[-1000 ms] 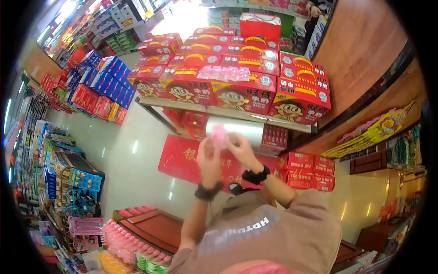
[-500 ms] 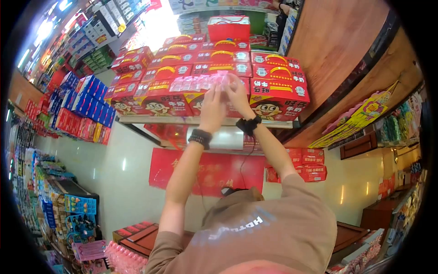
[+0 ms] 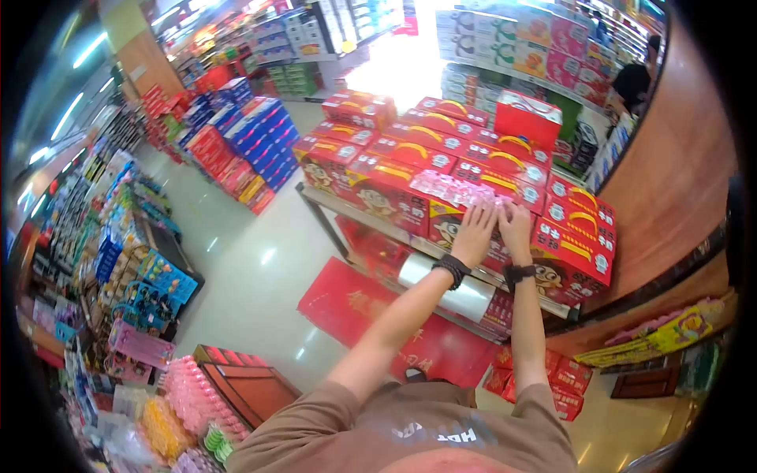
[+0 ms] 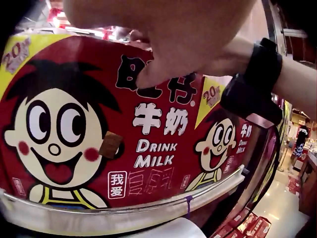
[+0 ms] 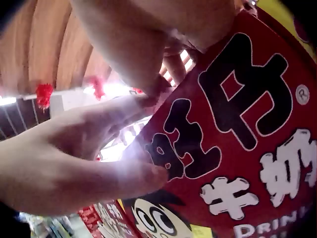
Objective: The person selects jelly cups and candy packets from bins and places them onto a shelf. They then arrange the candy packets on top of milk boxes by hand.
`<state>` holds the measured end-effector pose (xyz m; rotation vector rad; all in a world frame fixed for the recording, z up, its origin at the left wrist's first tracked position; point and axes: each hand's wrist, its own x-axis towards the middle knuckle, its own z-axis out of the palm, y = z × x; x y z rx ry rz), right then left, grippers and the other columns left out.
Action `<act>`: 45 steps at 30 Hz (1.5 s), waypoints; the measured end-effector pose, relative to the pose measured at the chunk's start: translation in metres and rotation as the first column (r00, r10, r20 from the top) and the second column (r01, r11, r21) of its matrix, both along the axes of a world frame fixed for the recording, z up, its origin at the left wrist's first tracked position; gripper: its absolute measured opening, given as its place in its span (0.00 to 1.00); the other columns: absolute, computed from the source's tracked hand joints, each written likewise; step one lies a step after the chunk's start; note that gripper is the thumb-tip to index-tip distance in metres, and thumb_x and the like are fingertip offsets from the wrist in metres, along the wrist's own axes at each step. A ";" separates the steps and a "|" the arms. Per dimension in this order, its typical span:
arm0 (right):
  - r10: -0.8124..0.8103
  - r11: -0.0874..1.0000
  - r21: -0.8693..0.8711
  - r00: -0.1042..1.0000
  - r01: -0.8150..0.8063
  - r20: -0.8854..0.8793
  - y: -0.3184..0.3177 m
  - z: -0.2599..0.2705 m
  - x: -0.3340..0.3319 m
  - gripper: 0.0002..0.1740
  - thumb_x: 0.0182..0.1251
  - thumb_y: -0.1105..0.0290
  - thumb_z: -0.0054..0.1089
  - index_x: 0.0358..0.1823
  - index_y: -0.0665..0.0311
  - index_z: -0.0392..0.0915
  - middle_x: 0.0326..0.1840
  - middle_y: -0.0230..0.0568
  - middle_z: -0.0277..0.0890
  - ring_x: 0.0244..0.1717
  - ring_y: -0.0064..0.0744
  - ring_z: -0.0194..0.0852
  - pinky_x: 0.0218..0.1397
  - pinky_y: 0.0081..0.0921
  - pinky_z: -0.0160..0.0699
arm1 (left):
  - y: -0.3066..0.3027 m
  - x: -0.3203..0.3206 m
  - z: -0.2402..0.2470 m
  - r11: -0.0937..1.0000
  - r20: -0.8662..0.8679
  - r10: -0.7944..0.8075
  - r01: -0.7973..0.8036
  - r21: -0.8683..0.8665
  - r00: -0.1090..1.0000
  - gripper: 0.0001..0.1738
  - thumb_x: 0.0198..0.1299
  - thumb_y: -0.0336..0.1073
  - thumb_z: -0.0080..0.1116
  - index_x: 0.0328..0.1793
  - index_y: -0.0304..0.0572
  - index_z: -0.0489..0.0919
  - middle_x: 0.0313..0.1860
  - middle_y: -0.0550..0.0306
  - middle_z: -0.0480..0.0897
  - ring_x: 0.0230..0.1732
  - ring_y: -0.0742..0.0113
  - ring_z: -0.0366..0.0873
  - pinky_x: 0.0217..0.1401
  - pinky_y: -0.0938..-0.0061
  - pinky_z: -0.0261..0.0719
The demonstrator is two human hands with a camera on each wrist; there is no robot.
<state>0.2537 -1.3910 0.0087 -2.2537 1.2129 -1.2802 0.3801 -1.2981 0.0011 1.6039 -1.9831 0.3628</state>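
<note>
A row of clear-and-pink small packages [image 3: 449,188] lies across the tops of red milk cartons [image 3: 390,201] on a shelf. At the row's right end, the left hand [image 3: 475,230] lies with fingers straight, touching the packages. Close beside it the right hand [image 3: 516,229] has its fingertips at the same end of the row. In the left wrist view the left hand [image 4: 163,34] reaches over a carton's top edge. The right wrist view shows the right hand [image 5: 153,39] over that edge and the left thumb against the carton front; the fingertips are mostly hidden there.
Below the cartons is a shelf edge [image 3: 378,223] with a shiny roll [image 3: 441,281] under it. A red mat [image 3: 347,303] covers the floor in front. A wooden panel [image 3: 670,189] stands at right; stacked blue boxes [image 3: 264,146] stand at left.
Both hands have carried a pink package from in front of the shelf up to the right end of the row on the cartons, where they now touch it. The head view has turned left.
</note>
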 end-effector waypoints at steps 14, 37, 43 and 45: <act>-0.063 0.989 -0.136 0.998 0.064 0.008 0.003 0.000 0.006 0.15 0.67 0.70 0.62 0.53 0.68 0.82 0.51 0.56 0.74 0.55 0.56 0.73 0.61 0.44 0.72 | 0.332 0.013 -0.120 0.936 -0.755 0.330 -0.091 0.341 0.567 0.24 0.66 0.28 0.58 0.69 0.41 0.77 0.64 0.45 0.80 0.61 0.53 0.81 0.64 0.59 0.80; 0.600 0.629 0.516 0.785 -0.581 0.152 0.371 -0.068 0.183 0.18 0.78 0.65 0.53 0.37 0.72 0.85 0.32 0.36 0.83 0.33 0.28 0.76 0.41 0.29 0.77 | 0.727 -0.067 -0.037 -0.140 -0.917 0.295 -0.961 0.237 -0.269 0.11 0.71 0.24 0.55 0.56 0.33 0.82 0.46 0.55 0.87 0.49 0.71 0.84 0.56 0.75 0.80; 0.954 0.165 0.470 0.261 -0.867 0.147 0.543 -0.083 0.247 0.14 0.80 0.69 0.52 0.48 0.72 0.84 0.40 0.39 0.86 0.43 0.25 0.82 0.47 0.24 0.79 | 0.809 -0.123 -0.015 -0.383 -0.936 0.191 -0.900 0.206 -0.296 0.11 0.73 0.27 0.55 0.58 0.37 0.82 0.49 0.56 0.87 0.47 0.70 0.84 0.48 0.76 0.81; 0.980 -0.020 0.554 0.093 -0.832 0.176 0.600 -0.084 0.251 0.12 0.78 0.72 0.54 0.49 0.71 0.84 0.42 0.39 0.86 0.43 0.26 0.83 0.49 0.26 0.81 | 0.844 -0.142 -0.030 -0.557 -0.857 0.246 -0.790 0.257 -0.453 0.12 0.74 0.28 0.55 0.59 0.37 0.82 0.48 0.57 0.86 0.46 0.69 0.84 0.49 0.75 0.82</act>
